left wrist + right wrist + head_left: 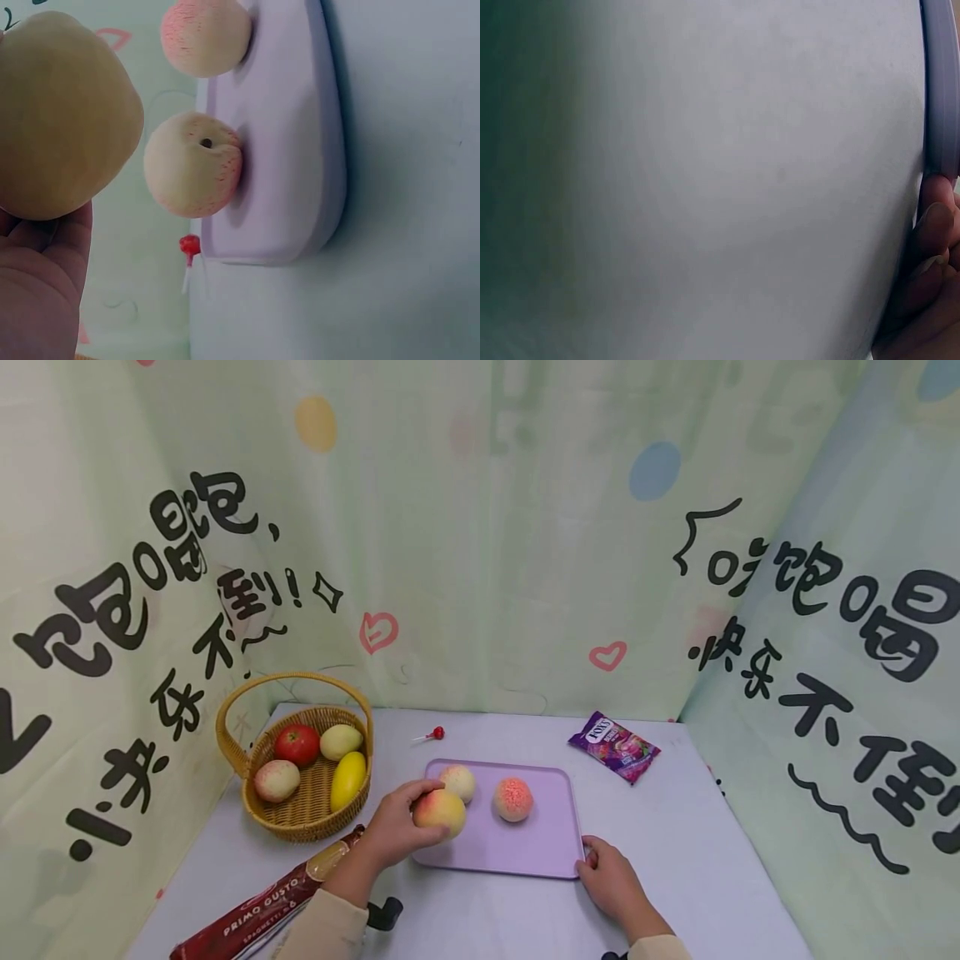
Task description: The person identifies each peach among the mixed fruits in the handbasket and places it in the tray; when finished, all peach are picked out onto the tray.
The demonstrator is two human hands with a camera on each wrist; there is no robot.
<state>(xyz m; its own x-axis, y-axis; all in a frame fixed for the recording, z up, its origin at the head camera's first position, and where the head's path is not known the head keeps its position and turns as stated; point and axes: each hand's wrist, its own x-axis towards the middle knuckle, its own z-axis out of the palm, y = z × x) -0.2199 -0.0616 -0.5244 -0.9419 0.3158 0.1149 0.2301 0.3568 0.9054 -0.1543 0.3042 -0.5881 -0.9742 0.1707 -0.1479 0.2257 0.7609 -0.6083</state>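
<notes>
My left hand (pixel 397 827) grips a yellow-orange peach (pixel 439 814) between thumb and fingers. In the left wrist view this peach (pixel 67 116) looks large and pale, held apart from the tray. On the light purple tray (pixel 487 852) sit a pale peach (pixel 457 782), partly behind the held one, and a pinker peach (pixel 513 800) in the middle. With curled fingers, my right hand (pixel 611 881) holds the tray's near right corner. The right wrist view has those fingertips (pixel 935 225) at the tray's edge (pixel 941 90).
A wicker basket (pixel 300 832) at the left carries a tall handle and several fruits. In front of it lies a red spaghetti packet (pixel 262 910), partly under the left forearm. A red lollipop (pixel 438 733) lies behind the tray, and a purple candy bag (pixel 615 747) at the back right.
</notes>
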